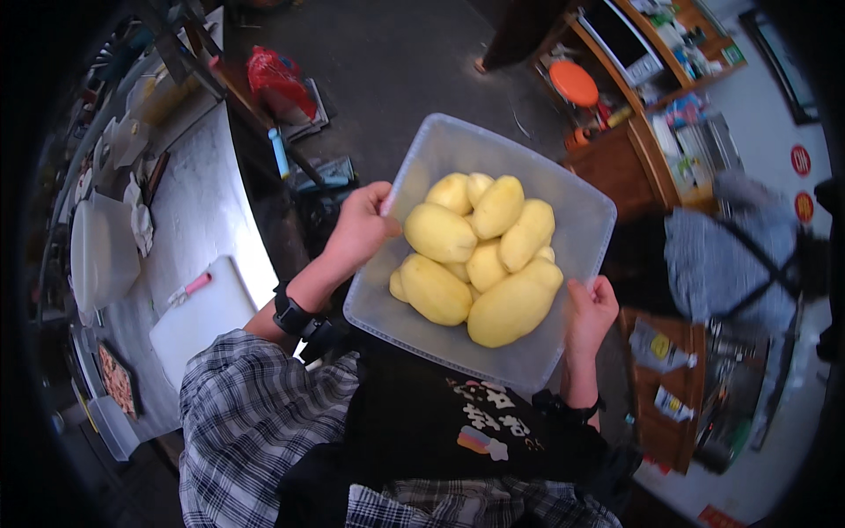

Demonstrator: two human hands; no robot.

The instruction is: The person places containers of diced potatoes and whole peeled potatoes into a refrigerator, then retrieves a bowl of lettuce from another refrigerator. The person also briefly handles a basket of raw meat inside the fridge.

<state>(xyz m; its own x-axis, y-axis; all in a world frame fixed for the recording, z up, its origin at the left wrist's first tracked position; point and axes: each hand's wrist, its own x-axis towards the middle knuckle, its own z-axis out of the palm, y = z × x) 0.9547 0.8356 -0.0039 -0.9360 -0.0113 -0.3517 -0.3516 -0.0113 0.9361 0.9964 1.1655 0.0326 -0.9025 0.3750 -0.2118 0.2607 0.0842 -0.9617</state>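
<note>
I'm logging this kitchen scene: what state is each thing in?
Plastic bin: open, held up, part full
Potatoes: peeled, piled in the bin
Left hand: gripping the bin's left rim
Right hand: gripping the bin's right rim
Cutting board: lying on the metal table
Pink-handled tool: lying at the board's edge
</note>
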